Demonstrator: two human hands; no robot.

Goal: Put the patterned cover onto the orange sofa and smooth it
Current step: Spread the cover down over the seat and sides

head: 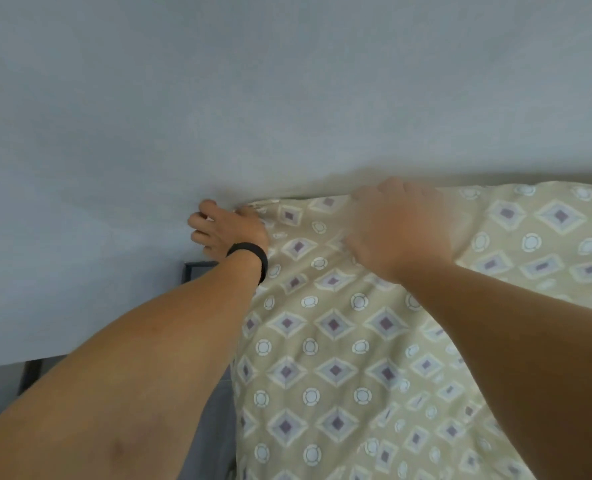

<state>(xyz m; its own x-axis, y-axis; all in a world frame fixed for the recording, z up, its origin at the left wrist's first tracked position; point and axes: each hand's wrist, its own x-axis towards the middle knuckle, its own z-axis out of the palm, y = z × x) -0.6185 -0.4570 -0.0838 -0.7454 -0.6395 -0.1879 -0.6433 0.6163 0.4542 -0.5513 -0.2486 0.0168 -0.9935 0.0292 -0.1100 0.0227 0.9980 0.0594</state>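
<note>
Grey wall, hands on cover

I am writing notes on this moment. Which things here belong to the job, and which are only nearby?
Job: patterned cover; left hand at its top corner; right hand, blurred, on its top edge.

Nearby: grey wall; black wristband; dark frame.
</note>
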